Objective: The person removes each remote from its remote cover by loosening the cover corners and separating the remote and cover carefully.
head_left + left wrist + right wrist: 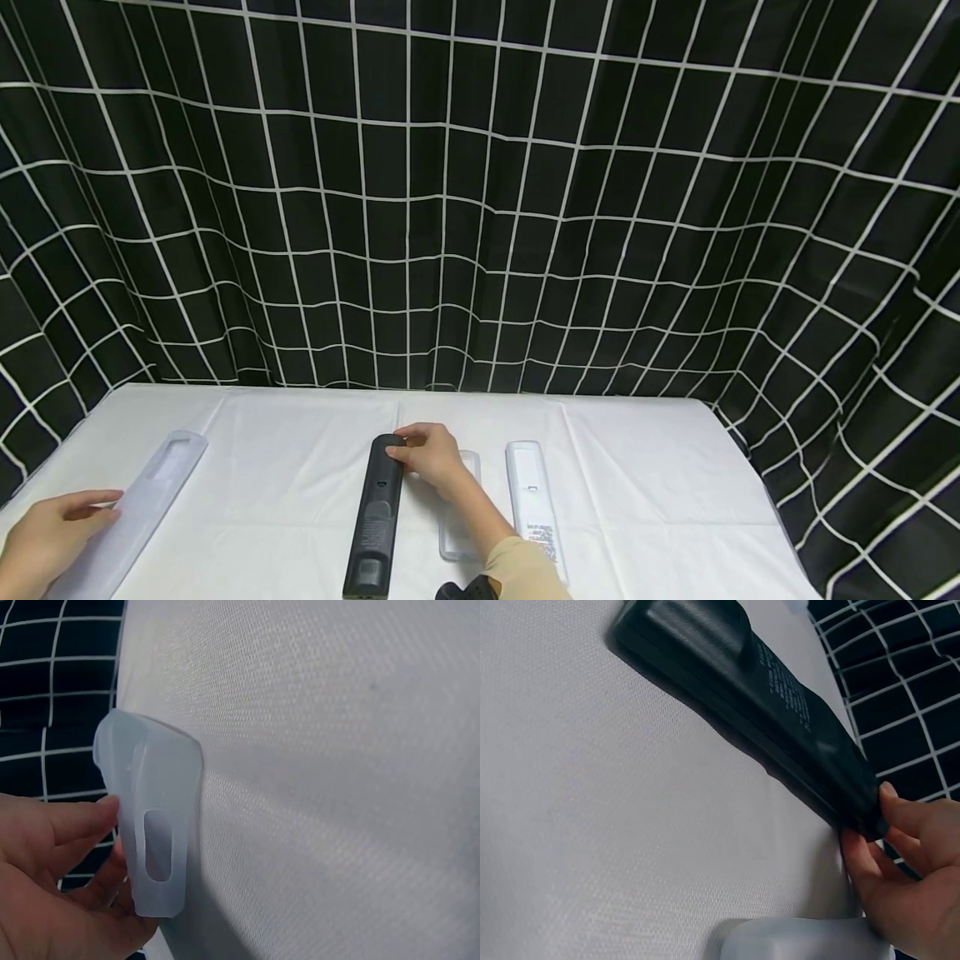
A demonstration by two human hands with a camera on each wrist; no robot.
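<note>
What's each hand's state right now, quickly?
Left hand: closed, holding the translucent cover by its edge.
Right hand: closed, pinching the black remote at one end.

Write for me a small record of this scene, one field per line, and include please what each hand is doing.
Left hand: grips a cloudy cover by its edge
Cover detail: elongated opening near its far end
Right hand: pinches the far end of a black remote
Black remote detail: small printed text on the face turned up
Clear case: partly hidden by the right forearm
White remote: right of the clear case
Surface: white cloth
Background: black curtain with white grid lines
</note>
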